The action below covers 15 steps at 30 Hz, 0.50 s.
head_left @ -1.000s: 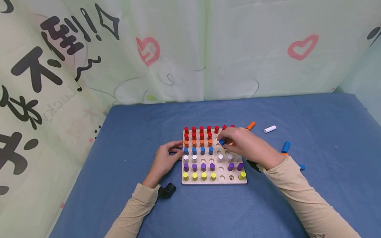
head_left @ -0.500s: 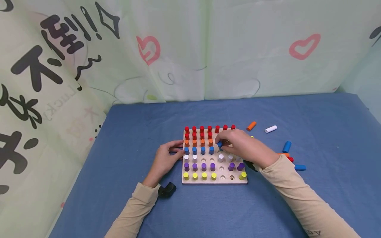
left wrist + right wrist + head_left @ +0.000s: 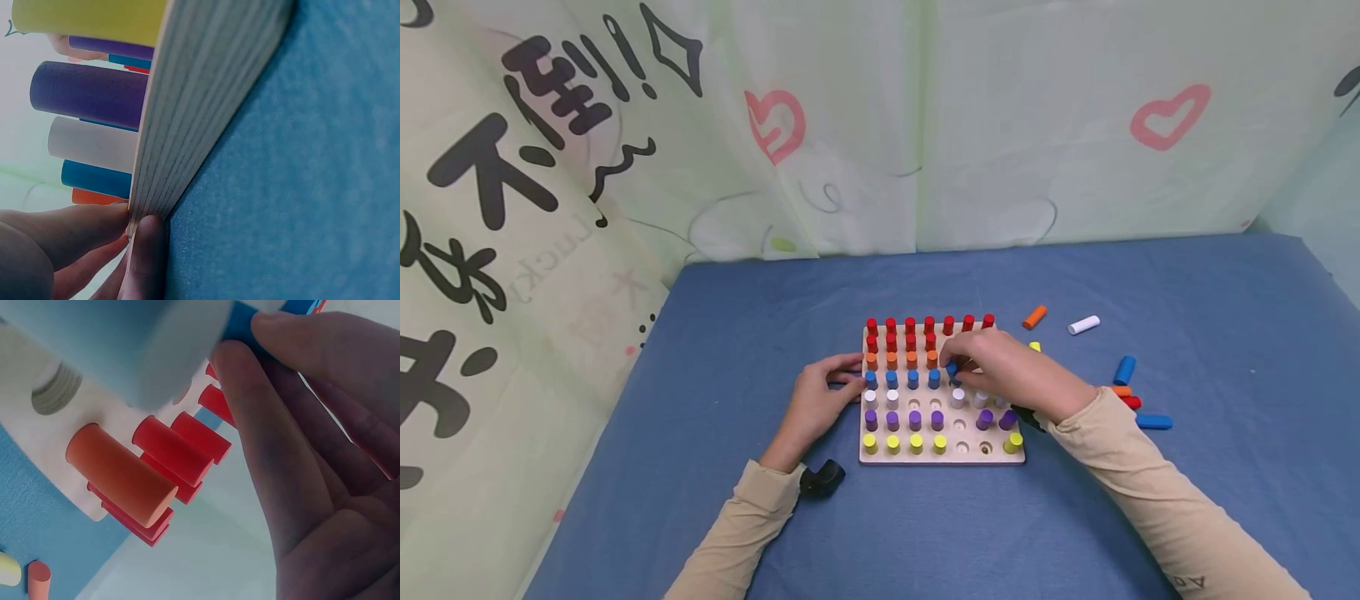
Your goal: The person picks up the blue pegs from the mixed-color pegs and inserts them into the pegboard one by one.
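Note:
A wooden pegboard point(image 3: 898, 455) stands on the blue cloth, with rows of red, orange, blue, white, purple and yellow pegs. Between thumb and fingertips, my right hand point(image 3: 1011, 367) pinches a blue peg point(image 3: 952, 372) over the blue row, just right of the blue pegs standing there. Whether its lower end is in a hole is hidden. In the right wrist view, the same blue peg point(image 3: 244, 326) shows between the fingertips, partly behind a blurred white peg point(image 3: 181, 356). My left hand point(image 3: 816, 400) grips the board's left edge; thumb and finger meet its side point(image 3: 187, 106) in the left wrist view.
Right of the board lie loose pegs: an orange peg point(image 3: 1034, 317), a white peg point(image 3: 1083, 325), a blue peg point(image 3: 1124, 369), a red peg point(image 3: 1131, 402) and another blue peg point(image 3: 1154, 422). A printed curtain point(image 3: 1000, 183) hangs behind the table.
My right hand has shifted slightly left and toward me, bringing the blue peg down to the blue row. Loose pegs near the right wrist have come into view. The left hand stays put.

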Tool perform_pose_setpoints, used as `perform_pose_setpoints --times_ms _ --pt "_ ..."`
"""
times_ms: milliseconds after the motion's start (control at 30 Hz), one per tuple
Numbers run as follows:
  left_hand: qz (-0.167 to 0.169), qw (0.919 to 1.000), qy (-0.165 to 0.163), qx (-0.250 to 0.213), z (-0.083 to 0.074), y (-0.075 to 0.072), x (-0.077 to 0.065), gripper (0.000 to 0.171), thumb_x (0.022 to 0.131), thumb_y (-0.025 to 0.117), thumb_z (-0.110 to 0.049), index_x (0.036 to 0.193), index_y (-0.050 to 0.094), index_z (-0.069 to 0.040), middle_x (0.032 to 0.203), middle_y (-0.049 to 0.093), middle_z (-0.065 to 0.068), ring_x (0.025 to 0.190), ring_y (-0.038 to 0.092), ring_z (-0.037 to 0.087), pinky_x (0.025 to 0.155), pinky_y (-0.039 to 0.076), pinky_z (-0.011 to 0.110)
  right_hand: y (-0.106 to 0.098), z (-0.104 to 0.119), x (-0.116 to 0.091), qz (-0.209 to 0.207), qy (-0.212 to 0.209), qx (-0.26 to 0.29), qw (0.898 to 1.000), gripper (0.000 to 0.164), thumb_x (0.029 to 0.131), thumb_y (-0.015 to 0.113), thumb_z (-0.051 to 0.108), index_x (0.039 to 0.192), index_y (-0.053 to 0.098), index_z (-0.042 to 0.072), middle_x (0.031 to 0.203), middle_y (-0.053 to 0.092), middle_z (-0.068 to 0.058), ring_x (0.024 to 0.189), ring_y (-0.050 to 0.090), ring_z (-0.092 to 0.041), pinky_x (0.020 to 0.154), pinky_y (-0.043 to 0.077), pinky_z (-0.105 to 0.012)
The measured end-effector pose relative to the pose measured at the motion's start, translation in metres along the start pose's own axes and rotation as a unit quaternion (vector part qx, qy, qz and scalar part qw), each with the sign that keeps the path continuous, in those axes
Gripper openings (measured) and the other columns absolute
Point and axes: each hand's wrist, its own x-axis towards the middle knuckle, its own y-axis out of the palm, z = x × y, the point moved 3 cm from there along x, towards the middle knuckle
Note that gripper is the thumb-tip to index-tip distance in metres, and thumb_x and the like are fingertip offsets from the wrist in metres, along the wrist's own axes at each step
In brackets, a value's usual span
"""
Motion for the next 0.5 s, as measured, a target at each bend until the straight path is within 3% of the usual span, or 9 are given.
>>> perform_pose_setpoints --times_ms 500 --pt "0.001 1.0 -0.005 -0.002 0.0002 0.0007 0.0006 0.038 0.092 0.07 -0.01 0.13 0.065 -0.01 0.117 0.069 0.006 0.095 0.067 0.017 0.076 0.059 0.027 0.0022 0.0007 0.0023 0.021 0.002 -0.007 1.0 0.017 0.084 0.076 0.0 0.099 0.071 0.007 0.092 0.07 -0.002 0.079 0.061 -0.012 0.073 0.056 -0.031"
